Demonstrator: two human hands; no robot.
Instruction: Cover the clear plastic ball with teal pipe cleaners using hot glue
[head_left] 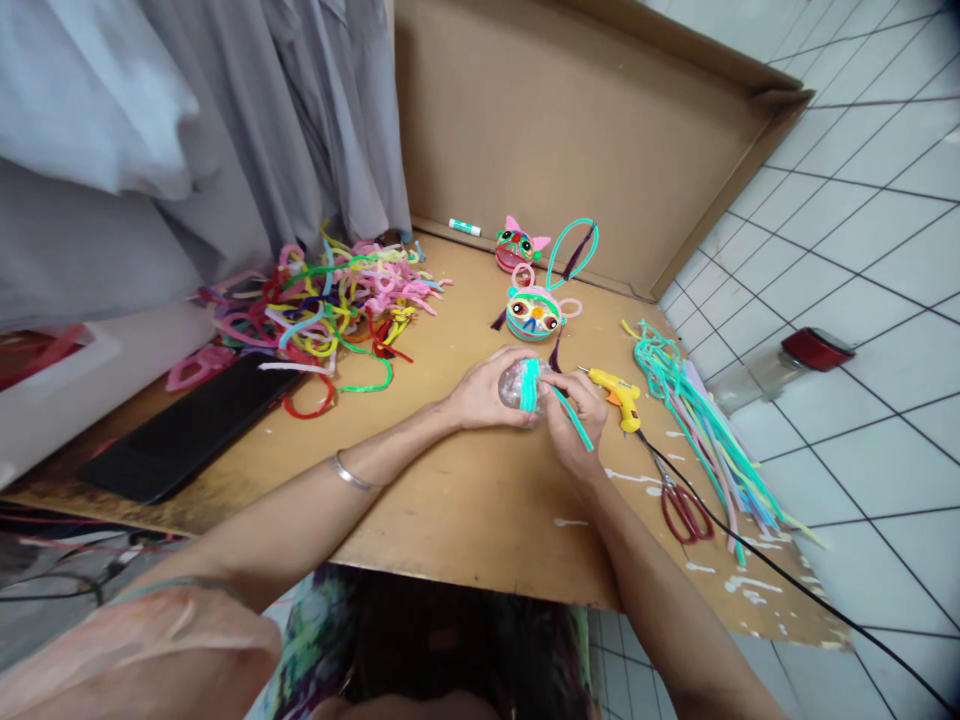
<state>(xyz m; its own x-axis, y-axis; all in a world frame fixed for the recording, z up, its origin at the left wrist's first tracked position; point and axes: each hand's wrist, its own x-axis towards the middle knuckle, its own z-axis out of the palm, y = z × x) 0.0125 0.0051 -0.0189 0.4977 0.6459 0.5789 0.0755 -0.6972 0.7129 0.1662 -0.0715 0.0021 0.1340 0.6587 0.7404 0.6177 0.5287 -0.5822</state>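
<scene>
In my left hand [491,388] is a clear, rounded plastic piece [512,386] with a band of turquoise pipe cleaner across it. My fingers curl around its left side and edges. My right hand [576,415] pinches a turquoise pipe cleaner [574,418] against the right side of the piece, and the loose end sticks out toward the lower right. Just beyond my hands sits a decorated animal-face ornament [534,315] with pink loop ears and a turquoise hanging loop. A yellow glue gun [619,395] lies close to the right of my right hand.
Red-handled scissors [686,512] and a bundle of pipe cleaners [697,430] lie at right, with a black cord [739,540] crossing there. A tangled pipe cleaner pile [330,300] and a black flat slab [195,430] are at left. Behind stand another ornament [516,246] and a glue stick [465,228].
</scene>
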